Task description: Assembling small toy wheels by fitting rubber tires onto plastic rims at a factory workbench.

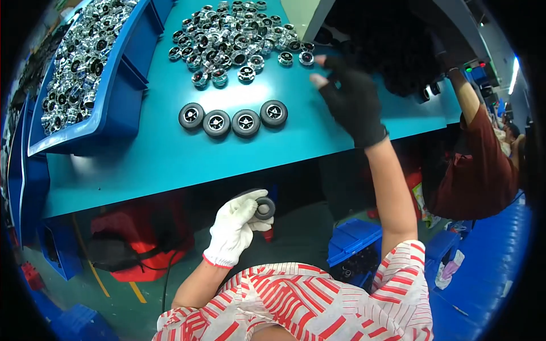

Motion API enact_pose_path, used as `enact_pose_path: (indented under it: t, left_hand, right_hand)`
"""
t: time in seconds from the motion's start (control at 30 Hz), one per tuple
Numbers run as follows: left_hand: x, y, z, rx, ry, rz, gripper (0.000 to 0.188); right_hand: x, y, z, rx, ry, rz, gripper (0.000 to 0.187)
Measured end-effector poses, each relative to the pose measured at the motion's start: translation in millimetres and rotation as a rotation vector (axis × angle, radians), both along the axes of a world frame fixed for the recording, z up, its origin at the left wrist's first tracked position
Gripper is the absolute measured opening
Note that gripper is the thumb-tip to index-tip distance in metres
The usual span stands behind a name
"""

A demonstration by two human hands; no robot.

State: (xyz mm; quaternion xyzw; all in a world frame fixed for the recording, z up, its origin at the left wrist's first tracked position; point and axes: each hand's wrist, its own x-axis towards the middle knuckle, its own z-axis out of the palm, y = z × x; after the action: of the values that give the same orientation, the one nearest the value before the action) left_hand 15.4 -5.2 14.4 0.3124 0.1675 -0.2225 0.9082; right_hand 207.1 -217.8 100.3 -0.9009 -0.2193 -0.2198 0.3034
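My left hand (236,223), in a white glove, is closed around a small black rubber tire (264,208) and holds it below the table's front edge. The tire's open centre faces up. Over the table, my right hand (354,102) wears a black fingerless glove; thumb and a finger stand apart with nothing visible between them. The closest thing to those fingertips is a shiny chrome wheel hub (306,58), not visibly touched. Left of it lies a large heap of similar hubs (233,37). Several finished wheels, black tires with chrome hubs (245,123), lie in a row in front.
A blue bin (114,108) full of hubs stands at the left on the teal table (187,162). A dark pile of tires (398,57) lies at the right, near a co-worker's arm (466,96). Below are a blue crate (355,241) and a red container (142,238).
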Motion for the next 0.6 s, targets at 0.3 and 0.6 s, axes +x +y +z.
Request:
enact_pose_path:
  t: [0.3, 0.6]
  left_hand:
    - [4, 8, -3, -0.187, 0.077, 0.087, 0.030]
    - [-2, 1, 0, -0.226, 0.056, 0.099, 0.030]
  right_hand:
    - [48, -5, -21, -0.292, -0.110, 0.081, 0.018]
    - [26, -19, -13, -0.134, 0.271, -0.046, 0.022]
